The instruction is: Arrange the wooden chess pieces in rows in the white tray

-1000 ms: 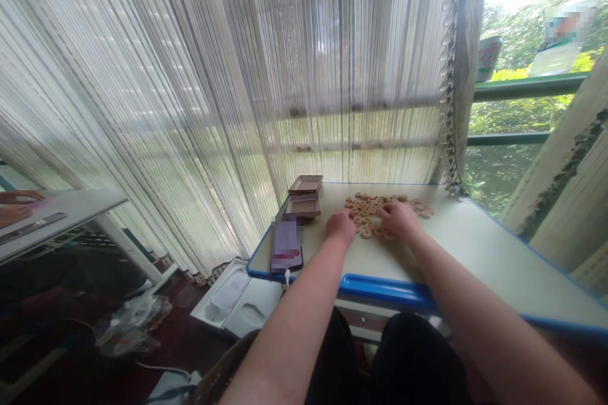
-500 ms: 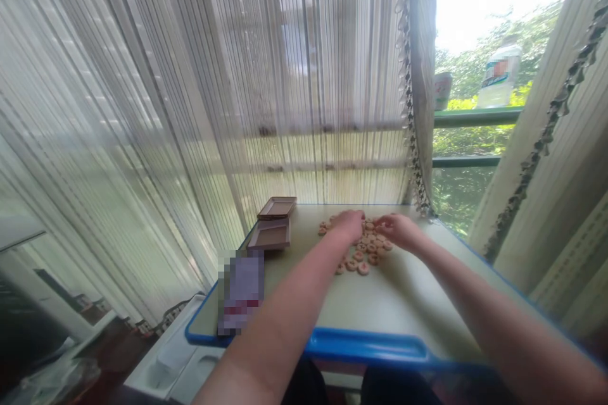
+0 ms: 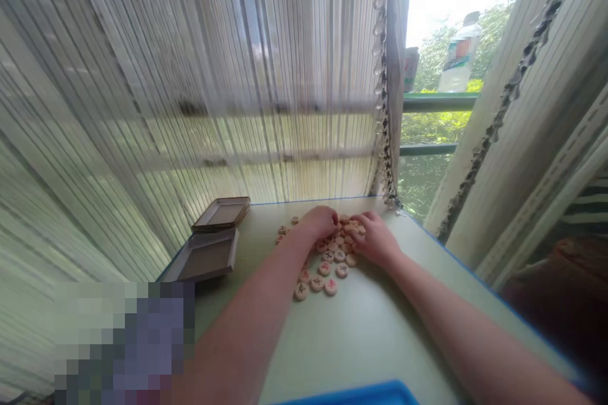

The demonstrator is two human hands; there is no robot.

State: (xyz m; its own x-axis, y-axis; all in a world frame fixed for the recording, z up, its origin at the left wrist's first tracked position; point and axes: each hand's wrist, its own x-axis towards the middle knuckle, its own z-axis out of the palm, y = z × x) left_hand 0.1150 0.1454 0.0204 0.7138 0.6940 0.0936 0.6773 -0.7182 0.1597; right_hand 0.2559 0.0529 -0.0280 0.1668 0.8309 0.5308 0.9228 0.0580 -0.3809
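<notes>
Several round wooden game discs [image 3: 327, 262] with red or dark marks lie in a loose heap on a pale green table [image 3: 370, 329]. My left hand [image 3: 318, 223] rests on the far side of the heap, fingers curled down onto the discs. My right hand [image 3: 375, 237] lies on the heap's right side, fingers bent and pressed among the pieces. Both hands cover part of the pile; I cannot see whether either grips a disc.
Two shallow brown box halves [image 3: 211, 247] lie open at the table's left. A blurred-out flat object [image 3: 123, 342] sits at the near left corner. Striped curtains [image 3: 190, 76] hang behind the table; a window with a green rail [image 3: 437, 101] and a bottle [image 3: 458, 57] is at the right.
The view has swung closer and left over the table. Both hands have moved together onto the far part of the disc heap, drawing pieces inward.
</notes>
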